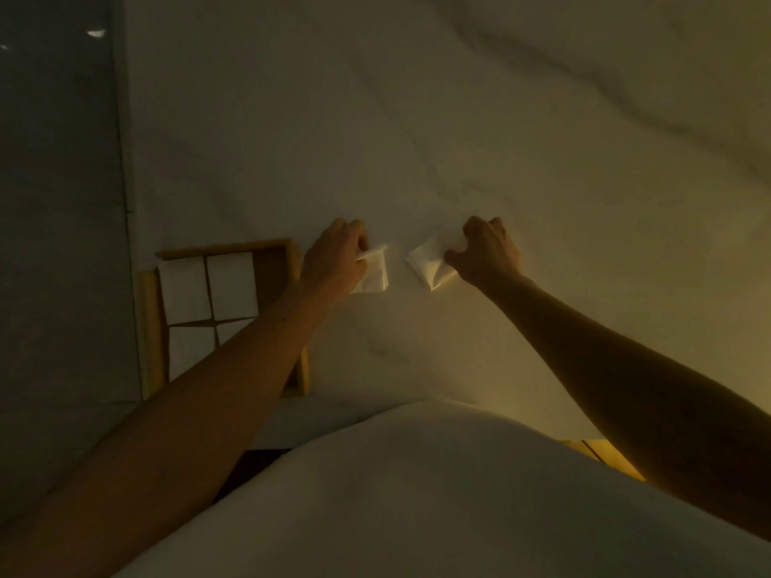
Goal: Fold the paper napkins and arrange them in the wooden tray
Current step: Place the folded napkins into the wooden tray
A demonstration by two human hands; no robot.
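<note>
pinching one napkin (pixel 372 272) in left hand (pixel 333 260), another napkin (pixel 429 264) in right hand (pixel 488 252), beside wooden tray (pixel 150 327)

Dim, warm-lit pale marble tabletop (pixel 459 118)

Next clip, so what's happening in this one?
A person is working at a pale marble-look table in dim light. Each hand holds a small white paper napkin: the left hand pinches a folded one, and the right hand has a grip on another, creased into a point. The two napkins lie apart on the table. At the left, a wooden tray already holds at least four folded napkins, partly hidden by the left forearm.
</note>
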